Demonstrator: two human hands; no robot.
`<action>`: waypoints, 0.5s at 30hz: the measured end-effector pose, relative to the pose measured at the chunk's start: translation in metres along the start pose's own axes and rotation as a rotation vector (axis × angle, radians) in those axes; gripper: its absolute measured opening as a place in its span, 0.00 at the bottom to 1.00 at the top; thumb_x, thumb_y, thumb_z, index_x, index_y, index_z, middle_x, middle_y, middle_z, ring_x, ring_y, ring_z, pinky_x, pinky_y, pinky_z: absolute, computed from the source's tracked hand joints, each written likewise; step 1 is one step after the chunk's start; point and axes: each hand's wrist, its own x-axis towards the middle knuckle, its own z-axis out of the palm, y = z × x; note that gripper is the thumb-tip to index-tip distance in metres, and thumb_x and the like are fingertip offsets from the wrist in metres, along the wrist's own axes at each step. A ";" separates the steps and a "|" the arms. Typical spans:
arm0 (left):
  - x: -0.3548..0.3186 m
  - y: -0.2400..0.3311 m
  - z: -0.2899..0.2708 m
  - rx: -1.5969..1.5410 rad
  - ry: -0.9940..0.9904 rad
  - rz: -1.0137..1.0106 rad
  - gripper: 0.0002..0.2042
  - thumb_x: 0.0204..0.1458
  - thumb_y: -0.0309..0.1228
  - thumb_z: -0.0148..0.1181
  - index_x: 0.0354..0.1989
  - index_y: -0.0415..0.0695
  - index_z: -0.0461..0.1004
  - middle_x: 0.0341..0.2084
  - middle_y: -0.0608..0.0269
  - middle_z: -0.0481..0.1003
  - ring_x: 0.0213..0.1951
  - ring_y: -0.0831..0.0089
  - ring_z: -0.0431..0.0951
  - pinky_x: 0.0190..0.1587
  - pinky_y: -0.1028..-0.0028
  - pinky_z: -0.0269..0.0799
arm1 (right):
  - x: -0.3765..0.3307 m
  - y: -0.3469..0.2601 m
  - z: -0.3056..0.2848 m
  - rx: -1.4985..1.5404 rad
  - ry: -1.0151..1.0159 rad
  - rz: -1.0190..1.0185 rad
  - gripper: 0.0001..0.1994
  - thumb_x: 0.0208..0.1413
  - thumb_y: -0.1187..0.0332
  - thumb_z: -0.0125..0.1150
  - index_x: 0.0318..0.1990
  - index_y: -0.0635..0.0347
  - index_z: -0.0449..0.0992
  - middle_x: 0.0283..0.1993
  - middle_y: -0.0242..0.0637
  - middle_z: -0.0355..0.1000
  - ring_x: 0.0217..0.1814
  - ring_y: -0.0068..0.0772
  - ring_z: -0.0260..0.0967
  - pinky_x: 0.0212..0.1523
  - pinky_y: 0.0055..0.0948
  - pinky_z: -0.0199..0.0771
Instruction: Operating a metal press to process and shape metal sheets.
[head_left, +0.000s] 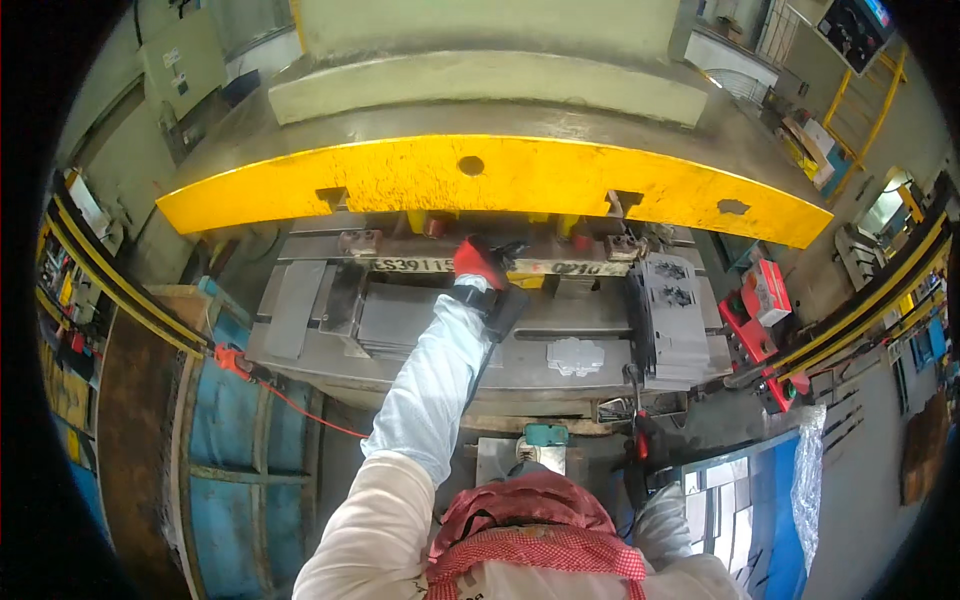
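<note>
Head camera shows me the press, and there's the left hand (478, 264), red-gloved, up in the gap below the yellow beam (400, 175), right by the lower block (412, 265). A dark shape sits just beside those fingers; open or gripping, I can't tell. Right hand (644, 445) is down low, a thin tool (634, 388) running up from it toward the press bed (520, 355); looks held, but how tightly the fingers close I can't make out. Flat cut metal piece (575, 356) lies on the front of the bed, between the sheet stack (395, 318) and the cut pile (675, 320), apart from both hands. Now, doing this well, as I judge it: tool in before fingers, palm and sleeve (435, 360) out from under that beam, anything placed in there flat and square to the block. Whole arm clear before the press cycles. And easy with that tool tip near the pile; a nudge could slide the plates.
</note>
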 end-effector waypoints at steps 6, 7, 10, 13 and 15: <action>-0.007 -0.045 -0.052 0.071 -0.003 0.091 0.19 0.54 0.37 0.38 0.50 0.38 0.61 0.47 0.43 0.65 0.44 0.47 0.69 0.45 0.58 0.70 | -0.005 -0.011 0.025 -0.075 -0.074 0.065 0.12 0.46 0.52 0.56 0.30 0.46 0.64 0.19 0.26 0.59 0.14 0.27 0.60 0.12 0.26 0.61; -0.008 -0.047 -0.059 -0.003 0.025 0.069 0.19 0.54 0.37 0.38 0.50 0.38 0.61 0.47 0.42 0.65 0.43 0.47 0.69 0.45 0.57 0.70 | -0.004 -0.010 0.030 -0.096 -0.059 0.019 0.12 0.46 0.52 0.56 0.30 0.47 0.65 0.20 0.26 0.59 0.14 0.27 0.60 0.13 0.25 0.62; -0.012 0.042 0.006 -0.612 0.110 -0.166 0.16 0.50 0.38 0.46 0.39 0.37 0.67 0.31 0.54 0.72 0.33 0.62 0.74 0.35 0.68 0.70 | 0.000 -0.003 0.003 -0.047 0.009 -0.045 0.12 0.48 0.52 0.55 0.30 0.47 0.66 0.20 0.27 0.60 0.14 0.27 0.60 0.14 0.25 0.62; -0.014 0.069 -0.010 -1.072 0.413 -0.362 0.17 0.54 0.40 0.39 0.37 0.36 0.67 0.27 0.57 0.73 0.27 0.65 0.73 0.33 0.70 0.68 | 0.001 -0.008 0.004 -0.136 -0.125 0.070 0.17 0.47 0.50 0.55 0.39 0.49 0.66 0.22 0.32 0.68 0.16 0.26 0.63 0.14 0.25 0.63; -0.015 0.071 -0.020 -1.153 0.430 -0.481 0.16 0.53 0.39 0.42 0.37 0.38 0.67 0.29 0.56 0.72 0.27 0.65 0.73 0.33 0.68 0.68 | -0.007 -0.010 0.011 -0.245 -0.160 0.003 0.17 0.47 0.51 0.55 0.40 0.49 0.66 0.23 0.32 0.68 0.19 0.27 0.64 0.17 0.26 0.64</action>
